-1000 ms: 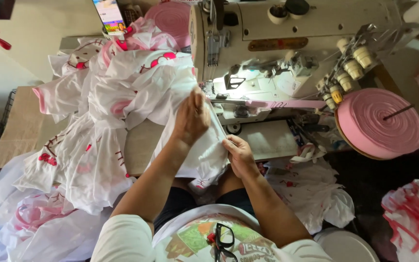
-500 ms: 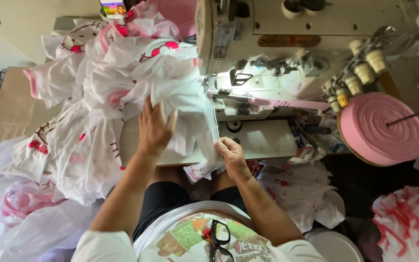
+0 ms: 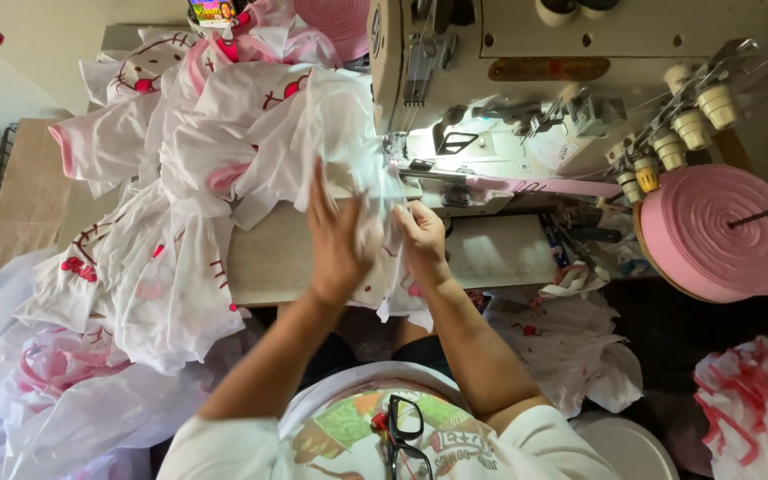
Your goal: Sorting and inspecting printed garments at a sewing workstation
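My left hand (image 3: 338, 238) lies flat with spread fingers on a white fabric piece with pink print (image 3: 375, 191), pressing it on the sewing table. My right hand (image 3: 420, 236) pinches the edge of that same fabric just in front of the presser foot (image 3: 402, 156) of the cream industrial sewing machine (image 3: 526, 80). A strip of pink binding tape (image 3: 544, 185) runs from the right into the machine's needle area.
A heap of white and pink printed garments (image 3: 180, 178) covers the table's left and spills to the floor. A large pink tape roll (image 3: 722, 233) stands at right beside several thread cones (image 3: 677, 124). More fabric (image 3: 571, 347) lies under the table.
Both hands moved up and right toward the presser foot, carrying the fabric edge with them. My left hand went from the table's middle to beside my right hand.
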